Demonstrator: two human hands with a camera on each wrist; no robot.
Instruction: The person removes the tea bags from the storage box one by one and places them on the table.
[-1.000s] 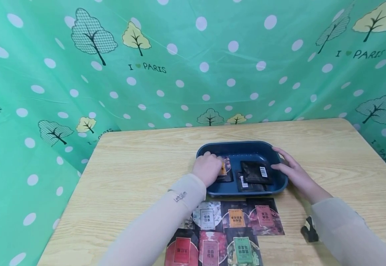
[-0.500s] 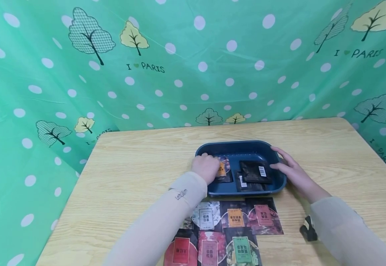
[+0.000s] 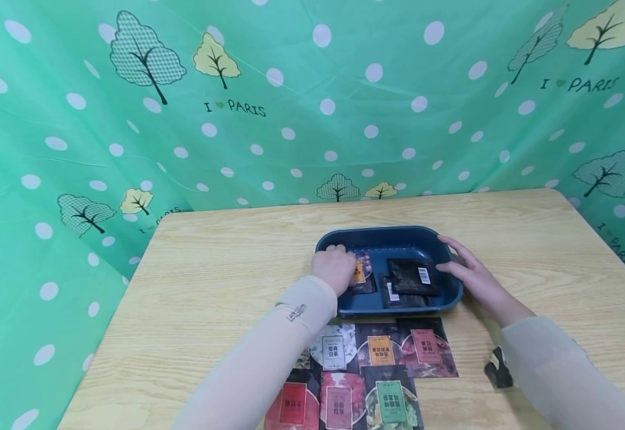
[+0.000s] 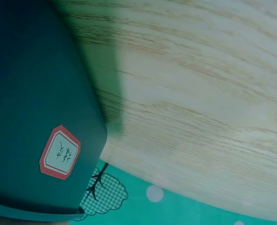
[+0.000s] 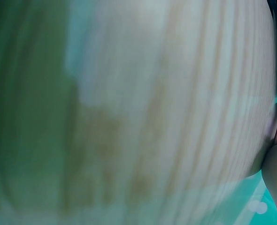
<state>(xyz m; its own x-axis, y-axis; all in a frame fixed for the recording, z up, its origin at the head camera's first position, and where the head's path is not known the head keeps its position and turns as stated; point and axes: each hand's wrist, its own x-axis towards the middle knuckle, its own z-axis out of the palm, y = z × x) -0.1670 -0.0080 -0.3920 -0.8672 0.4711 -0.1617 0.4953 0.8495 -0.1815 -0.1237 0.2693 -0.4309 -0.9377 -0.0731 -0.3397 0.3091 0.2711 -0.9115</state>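
A dark blue oval-cornered tray (image 3: 388, 311) stands on the table. My left hand (image 3: 336, 270) reaches over its left side with curled fingers and grips a tea packet (image 3: 363, 266) with an orange label; the fingertips and thumb are hidden. Two black packets with white barcode stickers, the upper packet (image 3: 410, 276) overlapping the lower packet (image 3: 393, 298), lie face down in the tray's right part. At the right end, my right hand (image 3: 476, 276) holds the rim, thumb inside the wall. In the left wrist view, the tray's outer wall (image 4: 30, 93) bears a red-edged sticker (image 4: 60, 152).
Several tea packets lie in two rows before the tray, among them a white one (image 3: 334, 349), a red one (image 3: 293, 403) and a green-labelled one (image 3: 392, 399). A small black object (image 3: 499, 369) lies beside the right sleeve. A green dotted curtain (image 3: 291, 95) hangs behind the table.
The orange-labelled packet has shifted very slightly under my left hand. My right hand stays on the rim; the whole view has drifted a little.
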